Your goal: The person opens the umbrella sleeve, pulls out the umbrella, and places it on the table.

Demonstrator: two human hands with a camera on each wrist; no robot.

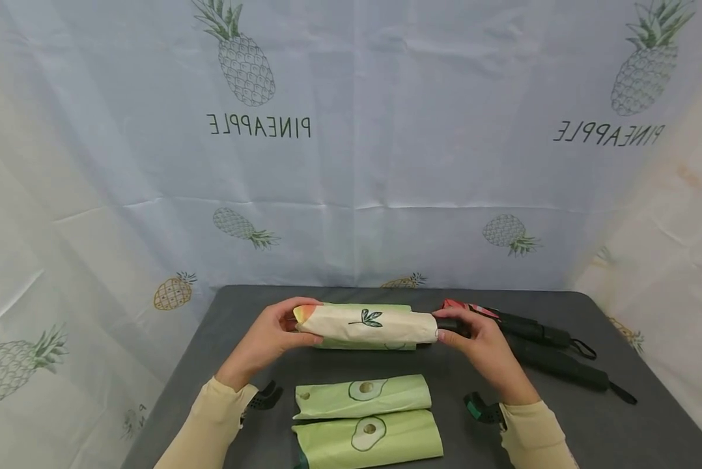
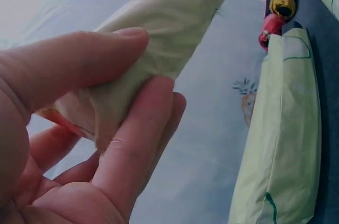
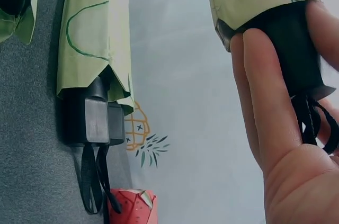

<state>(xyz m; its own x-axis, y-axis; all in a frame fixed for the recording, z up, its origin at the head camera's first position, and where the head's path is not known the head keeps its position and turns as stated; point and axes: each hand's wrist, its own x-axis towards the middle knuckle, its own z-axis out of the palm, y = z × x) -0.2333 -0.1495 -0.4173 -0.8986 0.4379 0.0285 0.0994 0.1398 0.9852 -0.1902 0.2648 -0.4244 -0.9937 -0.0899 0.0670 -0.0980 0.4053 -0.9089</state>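
Note:
Both hands hold a folding umbrella in a cream sleeve (image 1: 380, 327) with a green leaf print, level above the table. My left hand (image 1: 273, 335) pinches the sleeve's left end, which has an orange-yellow patch; thumb and fingers press its fabric in the left wrist view. At the other end, my right hand (image 1: 484, 344) grips the black handle (image 3: 290, 46), which sticks out of the sleeve with a black strap (image 3: 306, 121) hanging from it. Directly behind lie umbrellas in green sleeves (image 3: 92, 28), partly hidden in the head view, their black handles showing.
Nearer me on the dark grey table (image 1: 210, 384) lie two green avocado-print sleeves, a rear one (image 1: 333, 398) and a front one (image 1: 404, 436). At right lie a black-and-red folded umbrella (image 1: 541, 331) and a black one (image 1: 568, 368) with a strap. A pineapple-print curtain (image 1: 386, 163) hangs behind.

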